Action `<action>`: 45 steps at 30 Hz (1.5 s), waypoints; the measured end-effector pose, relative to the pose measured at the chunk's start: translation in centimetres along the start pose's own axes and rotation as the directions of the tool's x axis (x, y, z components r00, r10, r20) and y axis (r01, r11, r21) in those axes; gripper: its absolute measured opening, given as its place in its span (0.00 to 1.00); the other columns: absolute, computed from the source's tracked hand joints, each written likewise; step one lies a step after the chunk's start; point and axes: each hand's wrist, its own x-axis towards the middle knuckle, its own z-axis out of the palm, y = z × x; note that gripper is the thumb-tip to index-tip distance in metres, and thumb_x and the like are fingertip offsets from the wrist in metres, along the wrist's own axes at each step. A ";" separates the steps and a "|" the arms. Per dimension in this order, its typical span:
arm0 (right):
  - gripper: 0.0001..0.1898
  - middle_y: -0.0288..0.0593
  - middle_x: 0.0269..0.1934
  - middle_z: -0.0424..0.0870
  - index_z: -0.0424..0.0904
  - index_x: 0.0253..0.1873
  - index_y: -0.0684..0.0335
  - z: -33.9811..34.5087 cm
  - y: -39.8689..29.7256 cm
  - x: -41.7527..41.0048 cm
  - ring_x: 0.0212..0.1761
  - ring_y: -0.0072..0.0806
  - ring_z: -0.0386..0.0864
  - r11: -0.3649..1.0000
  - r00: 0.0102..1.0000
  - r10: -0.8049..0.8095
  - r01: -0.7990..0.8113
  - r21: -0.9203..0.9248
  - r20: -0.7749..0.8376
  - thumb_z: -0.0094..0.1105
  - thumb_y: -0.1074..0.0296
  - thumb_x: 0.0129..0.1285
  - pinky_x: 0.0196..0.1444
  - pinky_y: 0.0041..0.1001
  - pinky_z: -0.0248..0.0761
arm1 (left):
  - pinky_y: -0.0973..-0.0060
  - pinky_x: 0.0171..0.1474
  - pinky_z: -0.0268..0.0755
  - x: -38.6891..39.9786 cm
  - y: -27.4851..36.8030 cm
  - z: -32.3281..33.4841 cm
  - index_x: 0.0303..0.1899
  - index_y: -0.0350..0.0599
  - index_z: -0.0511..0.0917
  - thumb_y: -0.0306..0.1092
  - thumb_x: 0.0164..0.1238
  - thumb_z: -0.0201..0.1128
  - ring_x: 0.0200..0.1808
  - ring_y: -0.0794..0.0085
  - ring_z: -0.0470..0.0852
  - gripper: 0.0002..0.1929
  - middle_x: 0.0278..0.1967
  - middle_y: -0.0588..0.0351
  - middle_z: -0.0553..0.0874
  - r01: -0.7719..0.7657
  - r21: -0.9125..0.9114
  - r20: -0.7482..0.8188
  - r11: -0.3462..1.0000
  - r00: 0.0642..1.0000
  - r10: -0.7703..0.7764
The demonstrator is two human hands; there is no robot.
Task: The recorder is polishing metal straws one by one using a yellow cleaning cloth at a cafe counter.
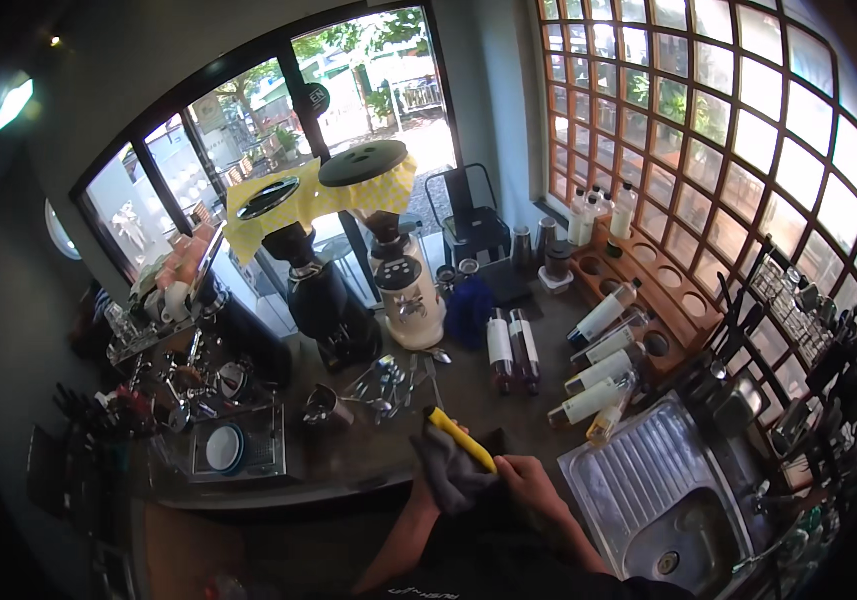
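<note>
My right hand (527, 484) grips the near end of a yellow tool handle (461, 438) with a dark far tip; the exact tool is unclear. A dark grey cloth (452, 474) is bunched against the handle. My left hand (422, 489) holds the cloth from behind and is mostly hidden by it, with fingertips showing past the yellow handle. Both hands are in front of my body at the counter's near edge. Just beyond them, several spoons and forks (392, 386) lie loose on the dark counter (376, 439).
A steel sink (687, 525) with a ribbed drainboard is at right. Labelled bottles (601, 371) lie beside a wooden bottle rack (653, 277). Black (327, 315) and cream (407, 300) coffee grinders stand behind. At left are an espresso machine (181, 360) and a metal cup (327, 409).
</note>
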 end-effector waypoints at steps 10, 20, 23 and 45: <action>0.11 0.29 0.31 0.77 0.75 0.43 0.65 0.2 -0.7 0.4 0.33 0.13 0.68 0.971 0.993 -0.104 0.113 0.209 -0.053 0.66 0.65 0.73 0.34 0.21 0.64 | 0.69 0.68 0.75 -1.7 0.8 0.3 0.69 0.35 0.73 0.35 0.81 0.57 0.62 0.68 0.83 0.22 0.64 0.50 0.81 0.316 -0.924 0.229 0.215 0.908 -0.351; 0.13 0.31 0.28 0.75 0.75 0.40 0.68 3.6 -1.1 0.6 0.32 0.14 0.67 0.992 0.989 -0.079 0.091 0.089 -0.125 0.62 0.64 0.76 0.33 0.23 0.62 | 0.77 0.53 0.79 -5.5 -4.4 1.5 0.56 0.41 0.81 0.32 0.76 0.62 0.50 0.77 0.85 0.13 0.49 0.60 0.87 0.333 -0.906 0.243 0.261 0.915 -0.322; 0.13 0.39 0.26 0.76 0.76 0.40 0.69 5.2 -1.1 0.8 0.31 0.20 0.71 0.977 0.953 -0.177 0.142 -0.157 -0.244 0.57 0.65 0.78 0.34 0.28 0.67 | 0.79 0.47 0.78 -6.1 -3.6 0.2 0.54 0.43 0.82 0.34 0.75 0.63 0.45 0.79 0.85 0.11 0.43 0.64 0.86 0.337 -0.897 0.218 0.288 0.901 -0.375; 0.14 0.26 0.23 0.63 0.71 0.35 0.65 20.8 -8.9 1.3 0.27 0.10 0.59 0.959 0.903 -0.084 0.189 0.211 -0.422 0.62 0.67 0.76 0.27 0.21 0.54 | 0.53 0.75 0.67 -14.0 -10.9 -17.1 0.77 0.46 0.62 0.62 0.81 0.50 0.73 0.55 0.72 0.36 0.74 0.48 0.71 0.085 -0.983 -0.027 0.163 0.811 -0.584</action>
